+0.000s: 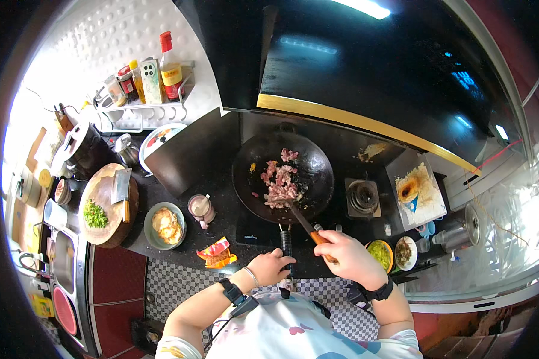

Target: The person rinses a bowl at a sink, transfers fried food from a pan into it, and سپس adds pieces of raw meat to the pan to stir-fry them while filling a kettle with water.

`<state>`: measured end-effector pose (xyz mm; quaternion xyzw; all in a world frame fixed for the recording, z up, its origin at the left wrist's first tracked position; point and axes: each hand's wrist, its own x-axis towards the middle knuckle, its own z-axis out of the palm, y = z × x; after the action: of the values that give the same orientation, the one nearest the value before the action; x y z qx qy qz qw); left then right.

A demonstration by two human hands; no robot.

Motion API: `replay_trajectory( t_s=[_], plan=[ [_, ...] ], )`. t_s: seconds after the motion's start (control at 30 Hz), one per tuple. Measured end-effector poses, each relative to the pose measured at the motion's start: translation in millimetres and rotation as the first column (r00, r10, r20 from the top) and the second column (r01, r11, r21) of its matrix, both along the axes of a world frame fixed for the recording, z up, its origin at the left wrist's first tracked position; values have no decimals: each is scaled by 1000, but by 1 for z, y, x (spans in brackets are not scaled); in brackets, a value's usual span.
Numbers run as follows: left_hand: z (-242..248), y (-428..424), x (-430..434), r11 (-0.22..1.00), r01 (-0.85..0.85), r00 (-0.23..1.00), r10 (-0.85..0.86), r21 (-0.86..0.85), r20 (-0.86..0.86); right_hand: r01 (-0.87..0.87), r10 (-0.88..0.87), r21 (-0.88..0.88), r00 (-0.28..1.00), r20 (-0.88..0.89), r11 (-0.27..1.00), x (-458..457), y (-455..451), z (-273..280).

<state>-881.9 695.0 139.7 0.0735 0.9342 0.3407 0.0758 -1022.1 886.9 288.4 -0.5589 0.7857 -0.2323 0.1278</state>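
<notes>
My right hand [352, 256] grips the wooden handle of a metal wok spatula [302, 217]. The spatula's blade is down in a dark wok [314, 175], at the near edge of pink sliced meat [280, 181]. Small yellow bits lie to the left of the meat. My left hand [269, 268] is closed over the wok's black wrapped handle [286, 244], which points toward my body. Under the wok is a black cooktop [251, 235], partly hidden by it.
Left of the wok are a mug [201, 208], a torn food packet [217, 253], a bowl of fried eggs [166, 226] and a round chopping board [101, 179] with a cleaver [121, 186] and chopped greens [95, 214]. Two food bowls [403, 253] stand right; a range hood [364, 80] hangs above.
</notes>
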Motion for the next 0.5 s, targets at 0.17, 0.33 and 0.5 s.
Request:
replay_trajectory(
  t_s=[0.17, 0.33, 0.5],
  plan=[
    [-1, 10, -1, 1000, -29, 1000, 29, -3, -10, 131, -137, -124, 990, -39, 984, -29, -24, -58],
    [-9, 10, 8, 996, -88, 995, 87, -16, -44, 491, -458, -425, 870, 185, 761, -59, -35, -46],
    [-4, 9, 11, 995, -95, 995, 96, 10, -36, 774, -610, -423, 633, 477, 472, -108, -24, -64]
  ],
)
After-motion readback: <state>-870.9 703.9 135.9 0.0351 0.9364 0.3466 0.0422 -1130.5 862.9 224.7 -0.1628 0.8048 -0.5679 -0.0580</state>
